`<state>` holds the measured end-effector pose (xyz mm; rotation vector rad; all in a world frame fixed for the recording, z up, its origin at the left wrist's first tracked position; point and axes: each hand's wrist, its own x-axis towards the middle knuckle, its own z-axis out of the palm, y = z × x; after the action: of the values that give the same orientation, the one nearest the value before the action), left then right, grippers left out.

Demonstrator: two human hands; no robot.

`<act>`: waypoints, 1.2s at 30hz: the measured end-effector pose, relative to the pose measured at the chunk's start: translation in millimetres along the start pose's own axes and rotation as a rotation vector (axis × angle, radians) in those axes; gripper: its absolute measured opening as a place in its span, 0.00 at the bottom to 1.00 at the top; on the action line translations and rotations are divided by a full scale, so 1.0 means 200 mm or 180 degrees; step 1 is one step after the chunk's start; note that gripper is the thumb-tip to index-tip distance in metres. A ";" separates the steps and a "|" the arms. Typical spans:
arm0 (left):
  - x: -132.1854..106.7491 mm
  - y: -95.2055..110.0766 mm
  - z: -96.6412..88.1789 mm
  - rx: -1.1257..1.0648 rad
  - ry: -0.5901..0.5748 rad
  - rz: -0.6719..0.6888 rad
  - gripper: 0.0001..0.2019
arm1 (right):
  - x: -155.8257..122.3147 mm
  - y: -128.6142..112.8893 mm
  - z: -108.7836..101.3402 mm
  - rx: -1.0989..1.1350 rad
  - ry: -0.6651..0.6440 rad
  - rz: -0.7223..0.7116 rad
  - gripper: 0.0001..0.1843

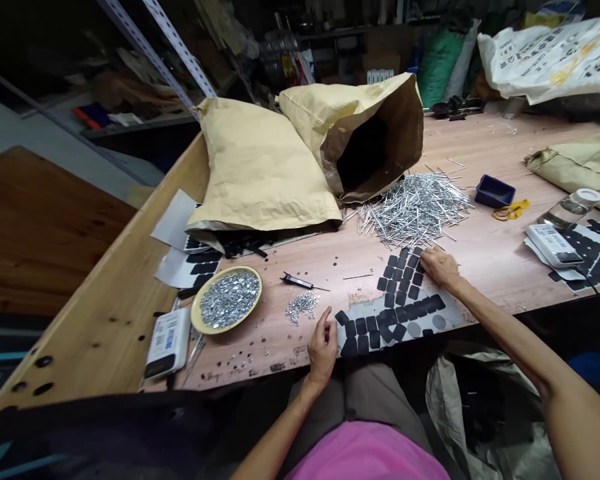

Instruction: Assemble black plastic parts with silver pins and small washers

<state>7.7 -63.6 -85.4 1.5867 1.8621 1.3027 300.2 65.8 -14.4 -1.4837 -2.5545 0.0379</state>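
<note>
My right hand (439,268) reaches to the far right corner of a block of black square pads (400,275) laid in rows on the table. Its fingers are bent down and closed at the edge of the pads; whatever they grip is hidden. My left hand (323,347) rests at the table's front edge, beside the left end of a grey sheet (447,313) bearing more black pads. Its fingers are curled together, and I cannot make out anything in them. Small silvery washers (303,305) lie loose just beyond it. Past my right hand is a heap of thin metal pins (415,208).
A yellow bowl (258,308) full of small metal rings stands left, near a white digital scale (170,340). A black slim tool (297,281) lies behind the loose washers. Large paper sacks (265,167) fill the back. Right are a blue tray (495,192) and a jar (567,210).
</note>
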 end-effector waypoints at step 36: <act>0.53 -0.07 -0.05 0.2272 -0.0513 0.1220 0.08 | -1.00 0.06 -0.17 0.0863 -0.0851 0.0707 0.20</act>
<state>-39.0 29.4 -61.8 2.4141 2.1117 0.6026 412.4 -103.7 -11.2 -1.7389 -2.4336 0.6264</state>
